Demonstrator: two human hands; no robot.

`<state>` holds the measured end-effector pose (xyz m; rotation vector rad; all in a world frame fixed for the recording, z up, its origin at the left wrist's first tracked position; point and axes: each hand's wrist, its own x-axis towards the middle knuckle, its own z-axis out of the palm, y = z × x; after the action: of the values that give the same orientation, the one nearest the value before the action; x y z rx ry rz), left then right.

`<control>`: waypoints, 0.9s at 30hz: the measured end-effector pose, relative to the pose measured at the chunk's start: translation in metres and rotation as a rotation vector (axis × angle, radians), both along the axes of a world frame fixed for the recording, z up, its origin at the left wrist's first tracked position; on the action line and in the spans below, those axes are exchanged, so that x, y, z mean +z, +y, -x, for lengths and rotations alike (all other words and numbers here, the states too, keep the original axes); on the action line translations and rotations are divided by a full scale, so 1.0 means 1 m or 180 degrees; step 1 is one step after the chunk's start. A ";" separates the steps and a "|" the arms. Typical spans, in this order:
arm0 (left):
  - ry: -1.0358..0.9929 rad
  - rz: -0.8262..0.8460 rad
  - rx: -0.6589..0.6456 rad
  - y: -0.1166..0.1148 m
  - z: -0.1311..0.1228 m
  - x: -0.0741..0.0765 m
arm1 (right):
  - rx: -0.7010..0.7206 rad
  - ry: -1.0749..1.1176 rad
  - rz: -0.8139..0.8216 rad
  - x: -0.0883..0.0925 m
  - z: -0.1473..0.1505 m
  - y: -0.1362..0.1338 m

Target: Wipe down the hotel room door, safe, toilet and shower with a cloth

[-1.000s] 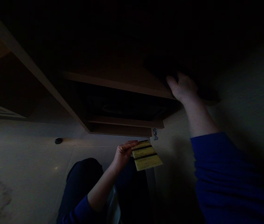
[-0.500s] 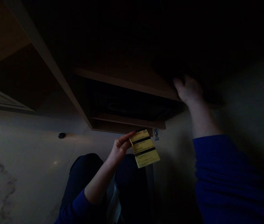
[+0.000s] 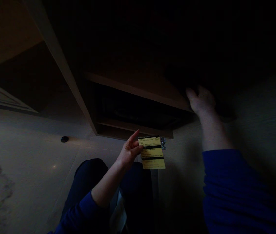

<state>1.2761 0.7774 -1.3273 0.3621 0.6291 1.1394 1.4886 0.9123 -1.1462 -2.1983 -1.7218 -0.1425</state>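
Note:
My left hand (image 3: 129, 152) pinches a yellow printed card (image 3: 153, 161) with black bands by its left edge, thumb on the front and index finger pointing up. The card hangs in front of the lower edge of a dark wooden cabinet (image 3: 133, 87). Behind the card's right edge, a metal hinge (image 3: 163, 143) shows in part. My right hand (image 3: 202, 100) is at the cabinet's right side, beside the end of a shelf board. Its fingers curl into deep shadow around a dark shape that I cannot make out.
A small black round object (image 3: 64, 139) lies on the pale, veined floor (image 3: 30, 169) at left. Another wooden cabinet piece with a panelled front (image 3: 3, 97) stands at the far left. My bent knees (image 3: 91, 172) are below the cabinet opening.
The yellow card has turned more upright and squarer to me, and my left thumb now shows on its front. The view has shifted slightly; my right hand stays by the shelf end.

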 end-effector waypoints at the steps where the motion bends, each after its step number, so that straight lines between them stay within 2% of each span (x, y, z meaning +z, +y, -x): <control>1: -0.0008 0.0064 -0.0010 0.002 -0.001 0.000 | -0.0019 -0.0008 -0.0006 0.000 0.000 0.000; 6: 0.0034 0.0224 0.0017 0.009 -0.006 -0.001 | -0.0092 -0.0051 -0.0001 0.000 0.000 0.001; 8: 0.0233 0.0193 0.0035 0.011 -0.009 -0.004 | -0.0100 -0.0082 -0.0036 -0.002 -0.001 0.002; 13: 0.0958 -0.0139 0.0166 0.020 -0.014 -0.025 | -0.0066 -0.0094 -0.0144 -0.005 -0.004 0.005; 17: 0.1430 -0.0394 0.0193 0.042 -0.020 -0.040 | -0.0082 -0.0050 -0.0154 -0.006 -0.005 0.007; 21: 0.1756 -0.0576 0.0335 0.071 -0.033 -0.044 | -0.0020 0.0007 -0.0219 -0.009 -0.008 0.010; 24: 0.1718 -0.0467 0.0413 0.086 -0.049 -0.047 | 0.0058 0.0055 -0.0299 -0.011 -0.010 0.011; 27: 0.1445 -0.0168 0.0255 0.095 -0.067 -0.051 | 0.0086 0.0087 -0.0345 -0.012 -0.010 0.012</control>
<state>1.3435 0.8722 -1.3787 0.6552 1.0187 1.1594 1.4988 0.9244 -1.1585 -2.0893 -1.6875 -0.1937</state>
